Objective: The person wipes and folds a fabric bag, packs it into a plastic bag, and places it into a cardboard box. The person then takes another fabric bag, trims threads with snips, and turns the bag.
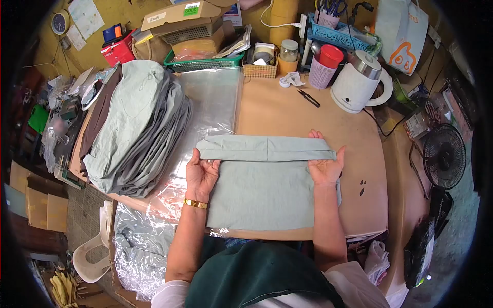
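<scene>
Brown tabletop (354, 143) fills the middle of a cluttered room, its near edge running just in front of the person's dark green top (262, 277). Close to that edge lies the near hem of a pale grey-green cloth (262, 197), spread flat, with a strip of tabletop showing between hem and edge. Along the cloth's far side runs a folded band (233, 149), stretched straight from left to right with a seam near its middle. Both hands are clamped on it: the left hand (202, 177) pinches the left end, thumb on top, and the right hand (325, 167) holds the right end between thumb and fingers, some fingertips showing past its far edge. Right of the right forearm, brown surface reaches to the table's right edge — marked only by a few dark spots.

To the left, a tall stack of folded cloths (131, 113) leans over the table, with clear plastic sheets (210, 97) between it and the cloth and reaching farther back. Beyond the band, bare tabletop extends to black-handled snips (309, 98) and a white kettle (354, 84). Farther still — a row of baskets, a red cup (331, 55) and a green tray (205, 62) stand before the yellow wall (154, 9).
</scene>
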Available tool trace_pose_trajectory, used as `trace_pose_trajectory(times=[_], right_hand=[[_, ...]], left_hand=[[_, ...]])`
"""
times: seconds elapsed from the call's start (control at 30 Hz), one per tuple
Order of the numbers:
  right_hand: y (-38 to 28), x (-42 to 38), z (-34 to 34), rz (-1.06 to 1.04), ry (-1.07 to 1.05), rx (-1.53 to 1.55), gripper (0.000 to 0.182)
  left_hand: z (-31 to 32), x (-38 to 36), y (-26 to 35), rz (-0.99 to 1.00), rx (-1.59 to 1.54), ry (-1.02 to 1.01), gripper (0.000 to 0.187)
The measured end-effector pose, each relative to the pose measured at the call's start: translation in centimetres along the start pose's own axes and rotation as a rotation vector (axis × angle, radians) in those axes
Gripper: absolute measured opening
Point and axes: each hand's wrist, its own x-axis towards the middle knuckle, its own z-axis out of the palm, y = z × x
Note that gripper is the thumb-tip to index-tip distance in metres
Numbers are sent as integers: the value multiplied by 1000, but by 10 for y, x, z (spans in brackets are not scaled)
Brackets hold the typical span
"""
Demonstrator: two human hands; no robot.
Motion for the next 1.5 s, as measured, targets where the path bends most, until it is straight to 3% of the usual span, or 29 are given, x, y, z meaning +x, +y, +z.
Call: trace_pose_trajectory(times=[0.07, 0.13, 0.17, 0.2, 0.23, 0.27, 0.3, 0.33, 0.37, 0.43, 0.5, 0.53, 0.57, 0.67, 0.73, 0.77, 0.83, 0.9, 0.97, 1.0, 1.03, 1.07, 1.17, 1.2, 1.23, 1.3, 1.37, 1.5], right_hand=[[-2, 6, -3, 3, -15, -101, 78], [-8, 17, -10, -17, 8, -269, 74], [-7, 21, -13, -45, 32, -438, 69], [-2, 17, -3, -28, 28, -440, 69], [0, 4, 17, 65, 20, -1108, 68], [9, -13, 26, -11, -69, -1656, 69], [18, -30, 36, -142, -120, -2202, 71], [39, -55, 38, -506, -263, -2582, 74], [52, -75, 43, -496, -290, -2582, 74], [71, -105, 47, -132, -605, -2807, 79], [59, -106, 30, -77, -660, -2832, 79], [50, -102, 24, -44, -704, -2857, 80], [43, -100, 24, -32, -724, -2850, 80], [35, -95, 40, -25, -723, -2836, 78], [41, -87, 64, 222, -732, -2884, 77], [55, -81, 66, 219, -743, -2879, 77], [102, -67, 66, -57, -960, -2293, 75], [171, -52, 67, 30, -981, -1858, 72], [236, -17, 51, 435, -612, -1277, 78], [260, 8, 45, 436, -638, -1272, 78], [284, 32, 40, 606, -422, -996, 82], [305, 48, 43, 765, -201, -714, 85], [337, 86, 66, 709, -131, -764, 81], [346, 98, 69, 685, -101, -782, 79], [359, 112, 63, 600, -227, -817, 80], [373, 111, 60, 513, -340, -851, 82], [387, 98, 67, 368, -249, -984, 52], [411, 83, 55, 372, -304, -946, 47]], left_hand=[[6, -11, -4, -1, 0, -15, 40], [36, -43, -8, -43, 630, -120, 45], [38, -60, -10, -46, 1119, -230, 50], [45, -82, -15, 98, 1563, -428, 53], [45, -93, -28, 440, 2036, -573, 56], [37, -97, -44, 528, 2169, -522, 57], [28, -98, -58, 615, 2301, -464, 58], [28, -97, -64, 614, 2302, -436, 58], [27, -97, -69, 699, 2324, -435, 55], [23, -97, -59, 772, 2352, -424, 53], [25, -93, -29, 518, 1923, -660, 46], [30, -103, -10, 581, 1876, -534, 43], [33, -111, 14, 524, 1918, -426, 47], [1, -133, 76, 627, 2482, -144, 65], [-31, -132, 106, 694, 2325, -47, 66], [-36, -134, 116, 728, 2202, -24, 64], [-31, -136, 119, 842, 2189, 24, 62], [-22, -135, 113, 959, 2161, 75, 59], [-9, -131, 114, 1440, 1894, 223, 55], [0, -136, 120, 1548, 1966, 329, 61], [-4, -134, 128, 1593, 1953, 415, 74], [-9, -135, 141, 1566, 1943, 491, 78], [-31, -134, 196, 1484, 1867, 685, 84], [-41, -128, 222, 1552, 1711, 684, 70], [-53, -116, 248, 1558, 1706, 697, 70], [-76, -99, 282, 1198, 1457, 630, 52], [-90, -96, 289, 1128, 1477, 585, 46], [-114, -115, 293, 1052, 1433, 532, 38]])
